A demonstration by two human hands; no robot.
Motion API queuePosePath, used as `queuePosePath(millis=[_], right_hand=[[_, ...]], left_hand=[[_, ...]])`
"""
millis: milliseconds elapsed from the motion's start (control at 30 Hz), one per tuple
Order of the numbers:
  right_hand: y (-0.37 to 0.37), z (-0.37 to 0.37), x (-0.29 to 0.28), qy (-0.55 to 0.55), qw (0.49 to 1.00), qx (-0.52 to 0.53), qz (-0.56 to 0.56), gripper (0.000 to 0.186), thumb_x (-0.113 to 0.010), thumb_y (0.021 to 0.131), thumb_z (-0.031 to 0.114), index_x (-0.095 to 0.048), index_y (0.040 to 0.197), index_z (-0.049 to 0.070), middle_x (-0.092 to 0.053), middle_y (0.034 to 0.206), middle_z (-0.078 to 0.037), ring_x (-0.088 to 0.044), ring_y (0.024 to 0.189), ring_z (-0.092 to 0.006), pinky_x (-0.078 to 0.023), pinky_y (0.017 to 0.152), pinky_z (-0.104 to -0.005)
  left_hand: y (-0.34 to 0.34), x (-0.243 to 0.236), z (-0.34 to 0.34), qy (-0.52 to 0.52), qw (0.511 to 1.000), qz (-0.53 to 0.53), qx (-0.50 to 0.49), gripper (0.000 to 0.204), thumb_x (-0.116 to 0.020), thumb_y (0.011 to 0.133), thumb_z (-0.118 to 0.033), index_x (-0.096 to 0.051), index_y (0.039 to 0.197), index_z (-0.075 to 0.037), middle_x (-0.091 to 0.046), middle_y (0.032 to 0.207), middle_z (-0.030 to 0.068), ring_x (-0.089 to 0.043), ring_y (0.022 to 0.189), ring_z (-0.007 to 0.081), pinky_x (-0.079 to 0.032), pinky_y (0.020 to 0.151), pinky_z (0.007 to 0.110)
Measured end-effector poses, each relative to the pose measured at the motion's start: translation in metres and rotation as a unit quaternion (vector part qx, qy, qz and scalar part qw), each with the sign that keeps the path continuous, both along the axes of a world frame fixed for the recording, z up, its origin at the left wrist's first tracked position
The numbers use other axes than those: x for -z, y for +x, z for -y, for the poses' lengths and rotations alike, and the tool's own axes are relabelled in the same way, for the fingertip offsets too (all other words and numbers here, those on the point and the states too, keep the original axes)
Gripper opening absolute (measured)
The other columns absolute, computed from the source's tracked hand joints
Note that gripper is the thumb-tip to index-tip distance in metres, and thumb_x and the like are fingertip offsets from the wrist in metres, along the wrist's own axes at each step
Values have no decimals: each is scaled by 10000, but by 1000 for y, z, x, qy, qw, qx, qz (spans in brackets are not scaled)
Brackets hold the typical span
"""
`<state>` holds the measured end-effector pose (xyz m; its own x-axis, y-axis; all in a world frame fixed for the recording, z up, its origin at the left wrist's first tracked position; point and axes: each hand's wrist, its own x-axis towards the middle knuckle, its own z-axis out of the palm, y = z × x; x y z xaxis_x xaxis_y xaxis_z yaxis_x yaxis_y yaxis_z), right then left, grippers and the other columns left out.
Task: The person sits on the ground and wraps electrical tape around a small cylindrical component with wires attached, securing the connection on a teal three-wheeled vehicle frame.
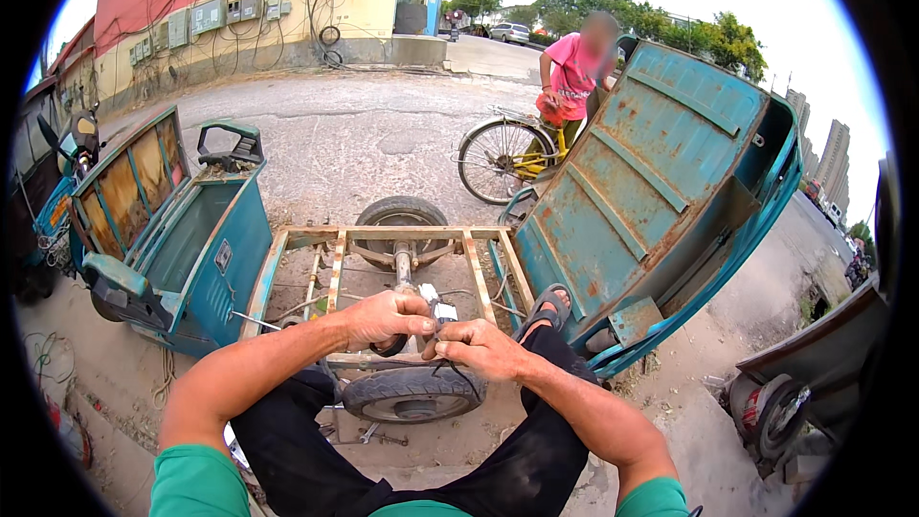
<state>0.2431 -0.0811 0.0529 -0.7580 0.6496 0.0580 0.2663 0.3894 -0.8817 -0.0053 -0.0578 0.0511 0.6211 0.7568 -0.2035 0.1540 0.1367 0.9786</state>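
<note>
My left hand [394,317] and my right hand [479,346] meet over the frame of a three-wheeled cart, fingers pinched close together. Between and just above them shows a small white wire connector [437,303]. Dark wires [442,356] run out beneath my right fingers; exactly where each fingertip grips is partly hidden. Below lies the bare, rust-stained metal frame [337,268], with the axle [403,263] across it. One wheel [415,396] is near my legs, another [400,215] at the far side.
A teal cargo bed [632,168] stands tipped up on the right. At left is the teal cab section [215,239], a thin metal rod [257,321] jutting from it. A wrench [369,433] lies on the ground. Beyond, a person in pink [574,67] stands by a yellow bicycle [522,163].
</note>
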Motion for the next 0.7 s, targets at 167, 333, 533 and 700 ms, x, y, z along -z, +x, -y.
queuePosePath(millis=[167,333,533,700], right_hand=[[-2,2,-4,-10,997,2,82,364,-555,1008,300,-694,1034,-36,-667,867,-85,-585,841,-172,-473,786,-353],[4,-4,-22,-79,995,57,24,337,-574,1002,323,-691,982,8,-636,851,-13,-538,810,-119,-452,766,-319],[-11,1,-24,-33,993,3,109,312,-640,868,303,-642,780,3,-645,727,-65,-577,726,-158,-452,698,-333],[-24,-6,-7,48,988,43,137,315,-636,786,263,-633,940,-12,-669,839,-155,-620,767,-284,-488,757,-413]], left_hand=[[4,-10,5,21,996,87,-14,272,-803,874,-144,-718,1109,-38,-721,948,20,-589,752,35,-421,526,195],[-5,-29,9,169,974,131,-72,119,-774,887,-70,-733,995,-44,-714,923,10,-618,795,69,-495,651,238],[-12,-42,29,381,921,80,-15,132,-795,875,-43,-724,986,-37,-697,941,36,-638,923,122,-493,839,300],[-14,-30,29,274,957,66,-71,103,-774,910,-80,-721,989,-42,-699,944,18,-630,846,87,-492,728,261]])
